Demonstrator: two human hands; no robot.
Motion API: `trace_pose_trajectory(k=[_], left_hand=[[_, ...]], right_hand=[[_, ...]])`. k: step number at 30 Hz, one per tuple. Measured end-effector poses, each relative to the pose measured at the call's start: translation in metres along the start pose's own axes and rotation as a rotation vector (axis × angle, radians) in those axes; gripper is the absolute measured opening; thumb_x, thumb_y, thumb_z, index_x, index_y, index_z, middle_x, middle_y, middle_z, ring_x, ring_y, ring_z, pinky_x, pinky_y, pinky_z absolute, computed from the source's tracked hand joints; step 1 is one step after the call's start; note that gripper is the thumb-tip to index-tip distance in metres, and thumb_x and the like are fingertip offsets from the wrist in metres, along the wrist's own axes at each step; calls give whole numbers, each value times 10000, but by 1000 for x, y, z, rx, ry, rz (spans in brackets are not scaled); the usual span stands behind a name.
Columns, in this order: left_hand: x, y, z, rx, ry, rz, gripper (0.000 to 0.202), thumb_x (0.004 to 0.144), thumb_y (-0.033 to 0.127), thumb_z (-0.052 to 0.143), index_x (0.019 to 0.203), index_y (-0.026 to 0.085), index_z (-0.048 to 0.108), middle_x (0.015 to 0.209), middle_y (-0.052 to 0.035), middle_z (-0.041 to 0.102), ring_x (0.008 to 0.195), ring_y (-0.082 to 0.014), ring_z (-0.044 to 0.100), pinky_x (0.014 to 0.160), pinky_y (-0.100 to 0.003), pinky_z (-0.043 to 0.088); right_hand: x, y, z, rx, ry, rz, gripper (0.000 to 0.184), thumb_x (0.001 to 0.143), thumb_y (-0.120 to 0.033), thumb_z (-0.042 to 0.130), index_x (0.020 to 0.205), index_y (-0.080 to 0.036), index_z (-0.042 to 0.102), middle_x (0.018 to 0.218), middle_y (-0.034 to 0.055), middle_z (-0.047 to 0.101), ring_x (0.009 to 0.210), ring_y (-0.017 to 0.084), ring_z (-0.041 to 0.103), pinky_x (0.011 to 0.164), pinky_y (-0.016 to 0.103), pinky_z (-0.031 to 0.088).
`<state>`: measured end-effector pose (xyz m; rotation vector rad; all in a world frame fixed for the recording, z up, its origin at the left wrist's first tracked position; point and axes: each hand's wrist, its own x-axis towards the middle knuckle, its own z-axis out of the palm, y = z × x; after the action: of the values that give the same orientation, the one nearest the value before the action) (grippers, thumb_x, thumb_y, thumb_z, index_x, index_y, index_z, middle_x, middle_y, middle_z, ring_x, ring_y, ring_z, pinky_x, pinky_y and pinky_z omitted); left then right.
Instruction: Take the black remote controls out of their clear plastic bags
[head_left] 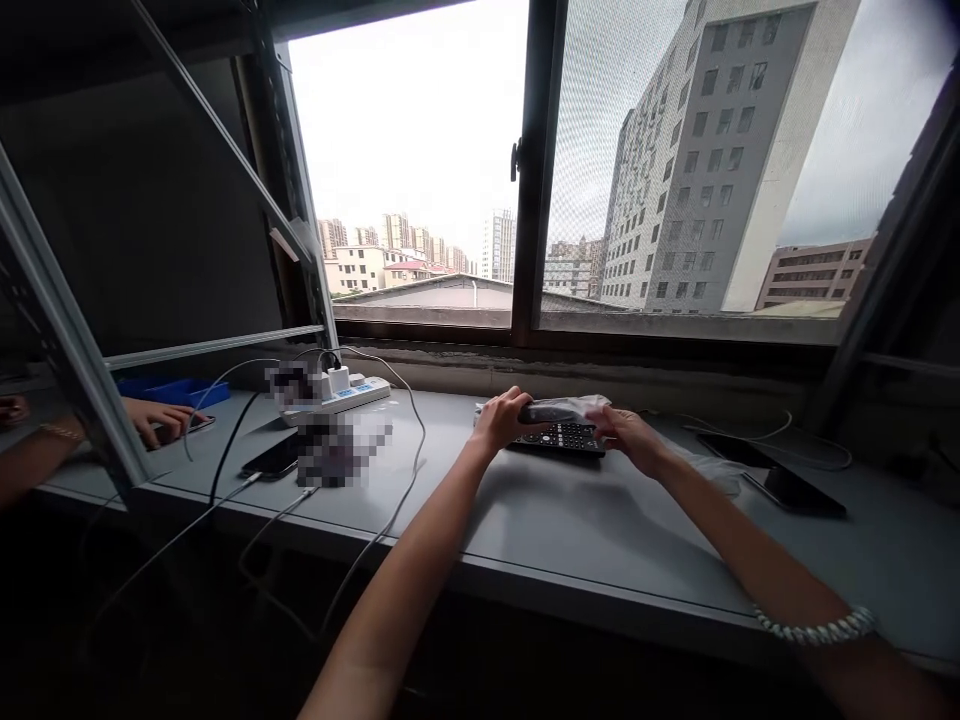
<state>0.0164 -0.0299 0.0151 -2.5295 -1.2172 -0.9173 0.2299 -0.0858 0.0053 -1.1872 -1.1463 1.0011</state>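
The one camera, worn on the head, looks forward and down from the near side of the table [446, 445], over both forearms to the left hand [501, 420] and right hand [632, 436] at middle range; its wide view reaches the window [534, 180] on the far side.

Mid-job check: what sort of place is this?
Probably a workroom, possibly a shared one: metal shelving posts stand around a grey worktop, a power strip sits at its back, and another person's hand rests beyond the post.
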Motion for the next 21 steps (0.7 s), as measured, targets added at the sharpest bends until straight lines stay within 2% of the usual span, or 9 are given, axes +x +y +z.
trace_pose_trajectory(k=[4,7,15,21], left_hand=[[-1,1,2,30,-3,40,396,721,566,615,930,232,590,899,8,557,779,-160,593,699,-250,440],[0,4,3,45,8,69,411,720,584,603,936,234,588,894,4,558,784,-166,595,719,-261,442],[1,7,-3,20,31,75,393,720,567,610,916,227,588,872,0,546,779,-169,588,708,-271,444],[1,8,-1,-5,13,39,378,703,547,645,906,233,595,868,11,564,787,-160,591,699,-248,433]], right_hand=[[2,6,5,-147,11,-22,297,674,-434,609,617,-142,615,519,18,542,449,87,439,388,191,280],[5,10,7,-176,24,-47,324,622,-466,622,546,-157,562,425,-15,463,417,81,412,383,187,248],[6,9,6,-153,79,-95,392,550,-541,634,604,-158,568,431,-14,477,394,67,391,358,177,225],[5,11,6,-187,80,-172,490,561,-600,661,740,-145,642,652,39,582,449,85,488,342,177,245]])
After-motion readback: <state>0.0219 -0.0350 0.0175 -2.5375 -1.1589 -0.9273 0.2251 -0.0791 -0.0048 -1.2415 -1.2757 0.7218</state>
